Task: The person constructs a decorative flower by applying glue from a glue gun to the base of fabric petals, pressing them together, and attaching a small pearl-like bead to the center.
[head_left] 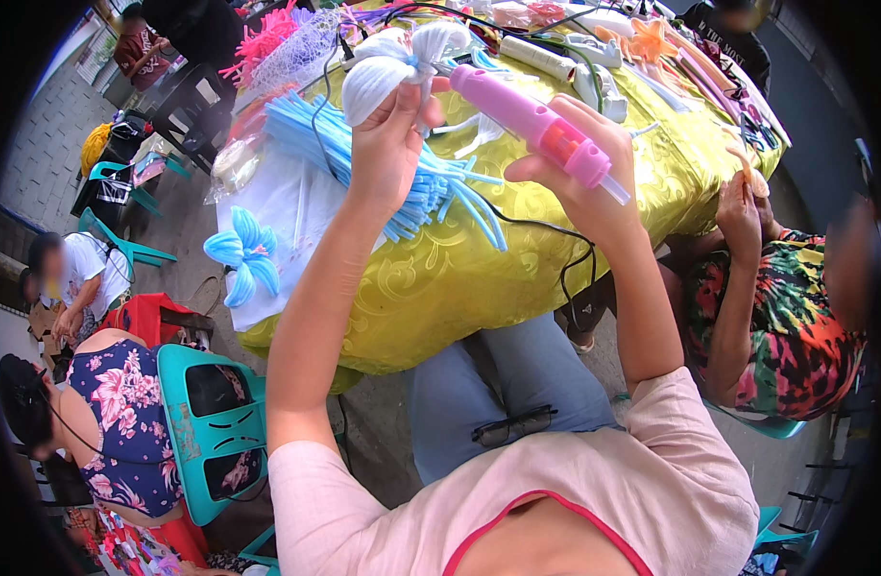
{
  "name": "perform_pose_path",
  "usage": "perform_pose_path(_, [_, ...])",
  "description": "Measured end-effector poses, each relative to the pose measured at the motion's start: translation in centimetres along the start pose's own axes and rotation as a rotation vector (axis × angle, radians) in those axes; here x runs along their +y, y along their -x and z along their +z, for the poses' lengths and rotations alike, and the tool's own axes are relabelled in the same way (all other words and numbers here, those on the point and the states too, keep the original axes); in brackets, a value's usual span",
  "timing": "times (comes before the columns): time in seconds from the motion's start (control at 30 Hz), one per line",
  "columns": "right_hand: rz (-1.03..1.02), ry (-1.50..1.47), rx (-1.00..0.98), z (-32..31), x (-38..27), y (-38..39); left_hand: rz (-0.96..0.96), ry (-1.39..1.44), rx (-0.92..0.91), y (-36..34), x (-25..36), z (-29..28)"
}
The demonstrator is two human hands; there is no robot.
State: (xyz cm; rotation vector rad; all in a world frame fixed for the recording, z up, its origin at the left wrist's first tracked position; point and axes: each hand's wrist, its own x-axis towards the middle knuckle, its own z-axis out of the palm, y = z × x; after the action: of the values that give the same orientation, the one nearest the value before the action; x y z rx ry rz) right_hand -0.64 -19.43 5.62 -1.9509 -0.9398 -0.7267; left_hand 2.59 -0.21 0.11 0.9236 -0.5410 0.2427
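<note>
Packages: one clear plastic bag point(231, 165) at the left edge of the desk point(440, 278), crumpled, see-through with pale contents; contents not identifiable. A second clear wrapper point(513, 13) lies at the far edge of the desk, holding something pinkish; too small to resolve. Labels, signs, screens: none seen on the desk. Far upper left, a pale poster-like panel point(96, 56) on the wall, detail unreadable.

White fabric flower point(394, 65) partly hidden by left hand point(387, 144). Pink glue gun point(536, 125) grip covered by right hand point(579, 178). Nozzle contact point obscured.
</note>
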Motion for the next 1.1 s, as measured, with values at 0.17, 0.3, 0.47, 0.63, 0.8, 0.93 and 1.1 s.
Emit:
perform_pose_path(0.17, [0.005, -0.001, 0.0, 0.2, 0.1, 0.0, -0.006, 0.041, 0.023, 0.1, 0.0, 0.2])
perform_pose_path(0.3, [0.037, 0.008, 0.009, 0.3, 0.1, 0.0, -0.019, -0.018, 0.055, 0.2, 0.2, 0.7])
perform_pose_path(0.47, [0.044, 0.014, 0.011, 0.3, 0.1, 0.2, -0.021, -0.037, 0.056, 0.3, 0.3, 0.7])
perform_pose_path(0.63, [0.029, 0.011, 0.018, 0.2, 0.2, 0.4, -0.01, 0.019, 0.031, 0.4, 0.0, 0.2])
perform_pose_path(0.8, [0.024, -0.005, 0.02, 0.3, 0.2, 0.4, -0.007, 0.021, 0.025, 0.6, 0.0, 0.2])
perform_pose_path(0.93, [0.015, 0.005, 0.026, 0.1, 0.1, 0.5, 0.0, 0.017, 0.03, 0.6, 0.0, 0.4])
perform_pose_path(1.1, [-0.03, -0.016, 0.066, 0.0, -0.1, 0.5, 0.001, 0.015, 0.035, 0.6, 0.0, 0.3])
